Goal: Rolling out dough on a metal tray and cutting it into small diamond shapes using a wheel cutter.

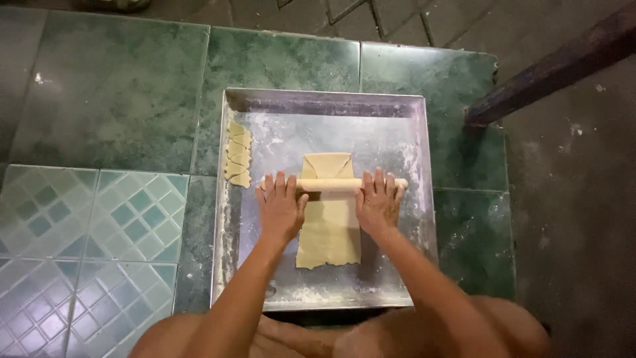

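Head view here, looking straight down, and I'm working from the left edge across. Far left is tiled floor [99, 219], pale checkered tiles at the bottom and dark green ones above. Then comes the metal tray [318, 101], square, dusted with flour, sitting flat on the green tiles. Tucked against the tray's left wall there's a little stack of cut dough pieces [238, 154], well apart from the main action.

My left hand [281, 207] is laid flat on the rolling pin [331, 183], fingers spread and palm pressing down, so that grip is loose and apart, not wrapped around anything. The pin lies crosswise over the dough sheet [329, 232], a long pale strip running up and down the middle of the tray; its top end looks folded like an envelope just above the pin. My right hand [377, 201] is the same deal on the pin's other end: flat, fingers splayed, pressing rather than clamping.

Right of the tray it's more green tile, then bare concrete, with a dark wooden beam [556, 66] slanting in from the top right corner.
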